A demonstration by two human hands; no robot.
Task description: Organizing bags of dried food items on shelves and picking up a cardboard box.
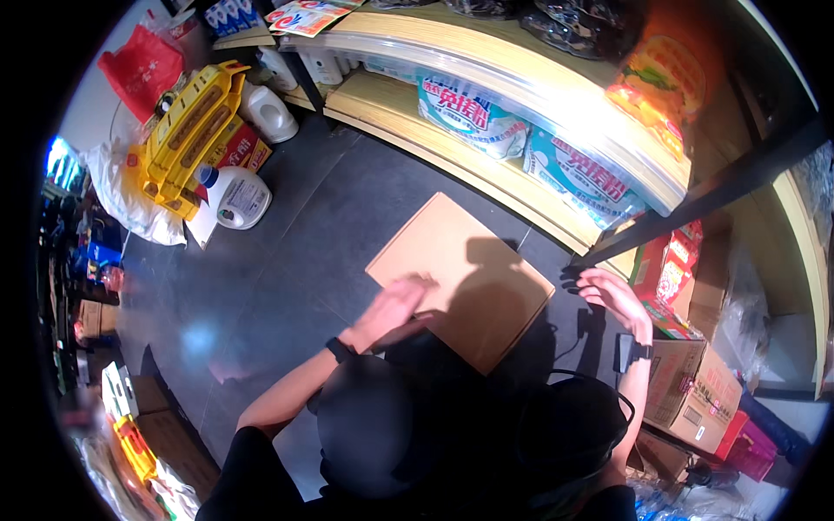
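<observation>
A flat, closed cardboard box lies on the dark tiled floor before me, with the shadow of my head and shoulders across it. My left hand, blurred by motion, is over the box's near left edge with the palm flat and nothing held. Whether it touches the cardboard cannot be told. To the right of the box, my right hand is raised with its fingers apart, holding nothing, close to the corner post of the shelf. Each wrist wears a dark band.
A wooden shelf holding bagged washing powder runs along the far side. At left stand a white detergent jug and a yellow plastic crate-like thing. Stacked cartons flank me on the right; another carton sits at lower left.
</observation>
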